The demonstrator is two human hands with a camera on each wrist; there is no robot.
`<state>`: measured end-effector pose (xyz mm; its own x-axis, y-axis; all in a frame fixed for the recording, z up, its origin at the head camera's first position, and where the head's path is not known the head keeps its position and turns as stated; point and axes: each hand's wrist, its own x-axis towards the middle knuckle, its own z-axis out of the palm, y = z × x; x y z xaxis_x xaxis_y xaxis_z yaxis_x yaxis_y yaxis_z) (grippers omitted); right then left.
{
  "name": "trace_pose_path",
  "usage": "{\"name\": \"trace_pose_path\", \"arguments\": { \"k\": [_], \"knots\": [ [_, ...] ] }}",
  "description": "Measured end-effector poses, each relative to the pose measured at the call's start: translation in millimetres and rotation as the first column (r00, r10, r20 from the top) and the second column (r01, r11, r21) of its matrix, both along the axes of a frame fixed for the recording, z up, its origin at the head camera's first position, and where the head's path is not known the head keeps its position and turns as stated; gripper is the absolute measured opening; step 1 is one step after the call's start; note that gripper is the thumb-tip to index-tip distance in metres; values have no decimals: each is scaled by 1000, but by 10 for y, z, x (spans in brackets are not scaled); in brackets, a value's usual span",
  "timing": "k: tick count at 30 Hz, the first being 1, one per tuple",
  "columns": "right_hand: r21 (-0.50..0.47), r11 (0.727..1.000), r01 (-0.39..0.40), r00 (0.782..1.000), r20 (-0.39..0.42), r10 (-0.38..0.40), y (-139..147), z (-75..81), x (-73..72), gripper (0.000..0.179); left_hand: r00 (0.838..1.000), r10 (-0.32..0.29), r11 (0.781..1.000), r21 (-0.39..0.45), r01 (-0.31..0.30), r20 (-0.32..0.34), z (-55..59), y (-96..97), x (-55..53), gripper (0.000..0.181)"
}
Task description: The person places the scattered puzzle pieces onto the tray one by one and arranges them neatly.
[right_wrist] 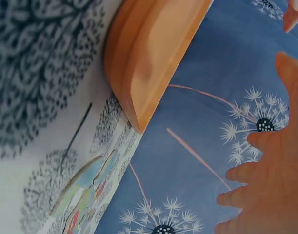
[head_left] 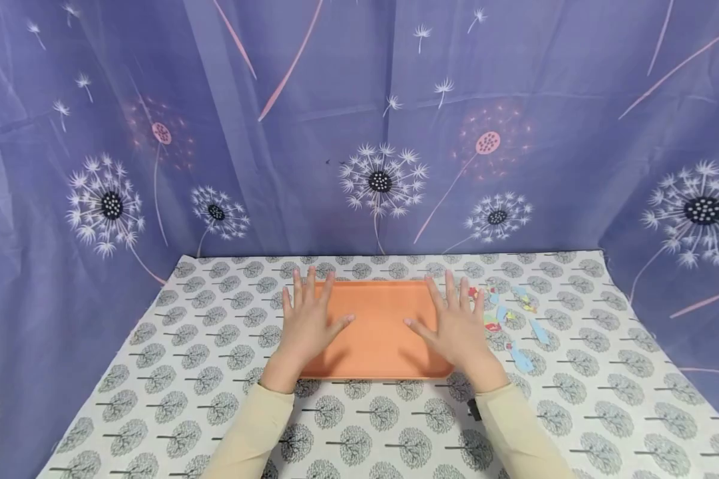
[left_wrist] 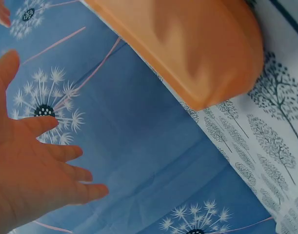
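An orange rectangular tray (head_left: 379, 326) lies on the patterned cloth between the two hands. Over its left end the left hand (head_left: 305, 326) is held palm down, fingers straight and spread. Mirroring it at the right end, the right hand (head_left: 460, 329) also has its fingers spread and straight. Both wrist views show the hands raised above the tray, with nothing held. Several small coloured flat pieces (head_left: 521, 358), light blue, red, yellow and green, lie right of the tray; the right hand's fingers overlap some of them in the head view.
A white cloth with grey tree prints (head_left: 359, 439) covers the table. Behind and at both sides hangs a purple-blue curtain (head_left: 311, 186) with dandelion prints. A small black object (head_left: 474, 410) lies beside the right sleeve (head_left: 515, 432).
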<state>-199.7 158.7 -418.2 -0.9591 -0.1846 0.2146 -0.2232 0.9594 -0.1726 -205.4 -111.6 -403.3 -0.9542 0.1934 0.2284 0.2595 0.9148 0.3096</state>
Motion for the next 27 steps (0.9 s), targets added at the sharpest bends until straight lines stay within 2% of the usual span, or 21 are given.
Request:
{"name": "trace_pose_path", "arguments": {
  "k": [8,13,19,27],
  "knots": [
    [-33,999,-17,998,-54,15,104,67,-90,89,1000,-7,987,163,3,19,111,-120,-49,83],
    [-68,997,-33,997,-70,28,180,117,-130,85,999,8,978,210,-16,39,170,-205,-88,81],
    [-93,994,-49,995,-91,41,258,162,-194,79,999,-10,966,259,-3,49,184,-328,-138,80],
    [-155,984,-83,993,-92,70,361,187,-276,75,988,-38,938,347,-17,152,174,-489,-206,77]
  ]
}}
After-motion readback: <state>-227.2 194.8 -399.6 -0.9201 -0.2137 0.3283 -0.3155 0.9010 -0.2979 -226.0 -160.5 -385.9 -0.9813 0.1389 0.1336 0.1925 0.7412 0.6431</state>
